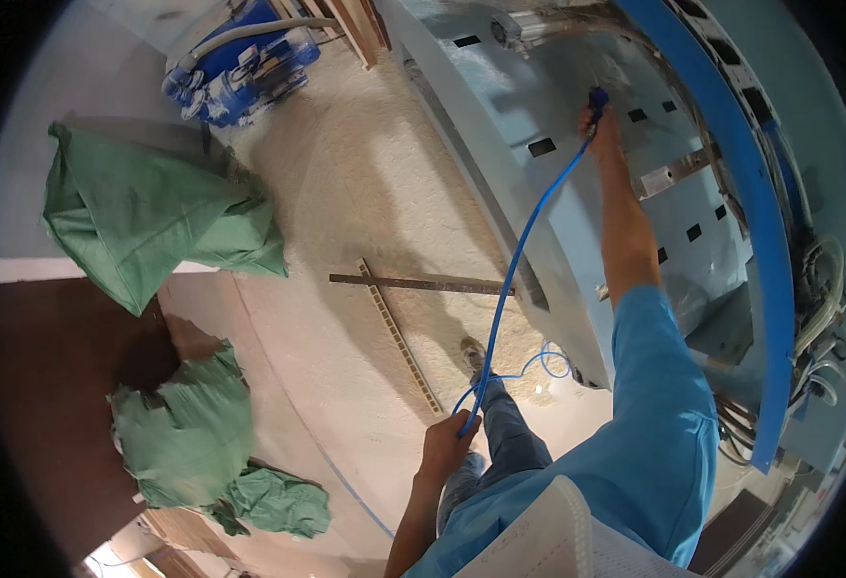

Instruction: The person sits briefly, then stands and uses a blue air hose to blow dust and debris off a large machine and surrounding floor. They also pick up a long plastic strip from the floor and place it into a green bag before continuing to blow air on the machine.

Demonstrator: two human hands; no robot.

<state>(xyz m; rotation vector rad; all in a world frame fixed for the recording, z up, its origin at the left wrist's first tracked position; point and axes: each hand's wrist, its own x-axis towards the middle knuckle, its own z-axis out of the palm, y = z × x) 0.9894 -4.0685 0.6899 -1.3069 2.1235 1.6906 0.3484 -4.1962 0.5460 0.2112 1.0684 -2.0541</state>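
Fingers (pixel 456 424) around blue hose (pixel 511 275)

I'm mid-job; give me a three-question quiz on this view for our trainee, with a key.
1. True or false: the left grip is empty.
2. Which grip holds the dark blue tool over the machine's pale panel?
3. What colour are the crumpled bundles at the picture's left? A) red B) green C) yellow

Key:
1. False; it holds the blue hose.
2. The right grip.
3. B
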